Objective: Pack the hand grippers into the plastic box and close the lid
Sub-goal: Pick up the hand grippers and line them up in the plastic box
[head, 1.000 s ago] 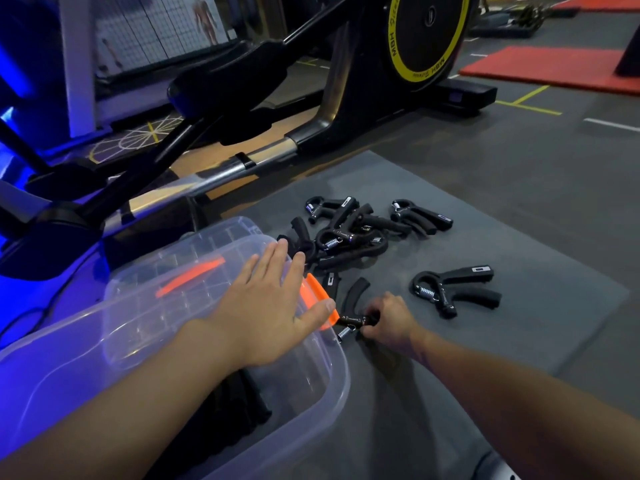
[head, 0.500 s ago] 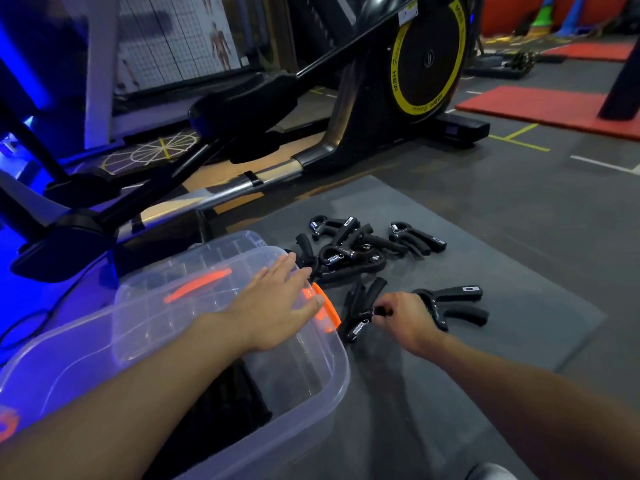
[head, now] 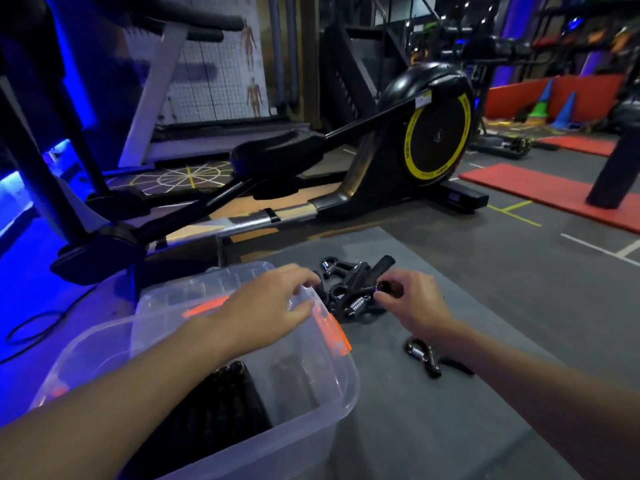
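- Since 0.5 s ago: right hand point(head: 414, 303) has brought its hand gripper point(head: 360, 287) in from the mat point(head: 467, 289) to sit between the two hands. Left hand point(head: 266, 308) has gone from flat fingers to bent ones.
- Head view, hands:
- R. hand's grip: narrow, thumb and fingertips pinching one black handle of the hand gripper, spring end pointing toward the box.
- L. hand's grip: fingers loosely bent over the far right corner of the clear lid point(head: 166, 303). Cannot tell whether they clasp it or only rest there.
- Head view, task things:
- Plastic box point(head: 322, 407) sits at lower left on the floor, just beside the mat, w/ the lid lying over its far part and the near part uncovered.
- Packed grippers point(head: 228, 393) show dark inside the box, under the L. forearm.
- Orange latch point(head: 336, 334) sits on the box's right end.
- Pile of grippers point(head: 334, 266) lies on the mat behind the held one, partly hidden by it.
- Lone gripper point(head: 424, 358) lies on the mat just beside the R. forearm, apart from the pile.
- Head view, rest:
- Elliptical trainer point(head: 434, 140) w/ a yellow-ringed wheel stands beyond the mat.
- Red mats point(head: 540, 190) lie far right.
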Available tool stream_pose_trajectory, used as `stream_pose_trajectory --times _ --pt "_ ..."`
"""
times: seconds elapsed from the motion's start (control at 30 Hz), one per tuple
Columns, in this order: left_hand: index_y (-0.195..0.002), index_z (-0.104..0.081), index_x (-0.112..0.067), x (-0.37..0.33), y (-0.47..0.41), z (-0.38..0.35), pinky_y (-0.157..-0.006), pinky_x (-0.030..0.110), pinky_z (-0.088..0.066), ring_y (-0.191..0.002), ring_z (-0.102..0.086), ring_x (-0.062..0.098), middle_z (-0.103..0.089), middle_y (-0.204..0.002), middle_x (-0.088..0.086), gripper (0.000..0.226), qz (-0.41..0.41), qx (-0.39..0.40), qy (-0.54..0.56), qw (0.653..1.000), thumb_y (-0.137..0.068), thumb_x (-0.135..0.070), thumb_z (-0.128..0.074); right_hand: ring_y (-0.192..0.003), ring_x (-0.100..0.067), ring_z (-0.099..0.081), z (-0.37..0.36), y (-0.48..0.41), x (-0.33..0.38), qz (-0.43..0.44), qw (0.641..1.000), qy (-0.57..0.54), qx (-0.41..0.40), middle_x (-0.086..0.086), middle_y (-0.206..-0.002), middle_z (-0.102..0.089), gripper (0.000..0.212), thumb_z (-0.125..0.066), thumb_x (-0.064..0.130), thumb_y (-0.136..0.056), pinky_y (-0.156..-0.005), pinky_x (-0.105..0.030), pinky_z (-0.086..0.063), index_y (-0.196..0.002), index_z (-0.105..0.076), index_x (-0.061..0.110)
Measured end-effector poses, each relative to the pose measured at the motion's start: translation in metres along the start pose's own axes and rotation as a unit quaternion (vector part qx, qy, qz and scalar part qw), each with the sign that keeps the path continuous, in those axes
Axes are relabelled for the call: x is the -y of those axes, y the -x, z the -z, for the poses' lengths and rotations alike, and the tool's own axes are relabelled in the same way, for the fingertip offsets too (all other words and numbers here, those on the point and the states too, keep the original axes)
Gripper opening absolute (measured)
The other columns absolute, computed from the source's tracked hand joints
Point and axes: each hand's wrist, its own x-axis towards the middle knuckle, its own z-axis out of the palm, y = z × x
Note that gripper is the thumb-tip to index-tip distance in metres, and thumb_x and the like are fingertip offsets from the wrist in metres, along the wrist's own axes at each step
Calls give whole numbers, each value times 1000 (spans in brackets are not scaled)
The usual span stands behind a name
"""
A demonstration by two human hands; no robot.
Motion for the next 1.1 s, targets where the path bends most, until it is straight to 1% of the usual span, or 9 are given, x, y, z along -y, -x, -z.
stream_pose_trajectory --times 0.07,0.17,0.3,0.4,0.6,0.73,0.87,0.97,1.1 --pt "-114 -61 -32 -1 3 10 -78 21 -42 -94 -53 -4 -59 -105 -19 23 -11 -24 2 1000 -91 -30 -59 -63 -3 -52 8 -3 24 32 999 -2 -3 11 -70 -60 13 -73 24 -79 -57 -15 -34 -91 -74 20" --pt "-104 -65 -29 2 9 25 -74 18 -41 -89 -54 -6 -60 -96 -18 16 -19 -66 7 998 -89 -26 -62 -62 1 -52 12 -5 62 70 997 -12 3 9 -70 -62 11 -73 27 -81 -55 -7 -37 -89 -74 21" --pt "-103 -65 -31 15 25 45 -76 30 -50 -88 -56 0 -60 -95 -18 18 1 -97 0 995 -85 -32 -67 -64 -8 -56 5 -5 102 95 995 -30 15 8 -69 -64 9 -73 28 -81 -55 -9 -37 -85 -74 20" --pt "-102 -63 -35 33 39 54 -76 37 -51 -89 -56 1 -59 -96 -20 21 29 -108 -6 994 -83 -40 -67 -65 -12 -61 -8 -2 124 82 994 -60 32 5 -68 -68 8 -72 28 -80 -58 -24 -46 -82 -73 21" --pt "-96 -61 -38 73 61 52 -72 35 -50 -87 -56 2 -57 -93 -21 20 50 -133 -4 990 -79 -41 -72 -48 -8 -53 -36 3 153 56 988 -126 74 0 -62 -68 7 -72 28 -81 -48 -25 -44 -78 -71 22" --pt "-95 -61 -38 96 67 44 -67 31 -49 -78 -56 6 -55 -86 -20 22 54 -158 16 986 -79 -36 -74 -70 -23 -68 -56 -2 165 26 980 -168 102 -3 -69 -73 9 -73 26 -80 -64 -37 -54 -79 -72 17" --pt "-96 -60 -38 109 59 50 -62 17 -36 -76 -52 0 -54 -85 -20 19 45 -154 -30 987 -82 -31 -72 -76 -27 -71 -74 -8 175 -19 961 -245 128 -4 -71 -74 10 -74 23 -80 -75 -46 -56 -77 -72 14" --pt "-103 -64 -33 115 56 56 -62 16 -36 -76 -47 1 -57 -91 -17 18 31 -149 -70 986 -86 -27 -68 -63 -19 -64 -82 -11 179 -38 953 -266 141 -5 -68 -73 14 -74 23 -79 -70 -44 -54 -71 -72 12" --pt "-104 -66 -26 122 54 62 -74 32 -49 -86 -55 6 -62 -95 -14 15 16 -151 -63 986 -90 -24 -66 -58 -12 -58 -83 -13 185 -33 951 -266 155 -6 -67 -72 20 -73 26 -81 -61 -30 -47 -68 -71 11"
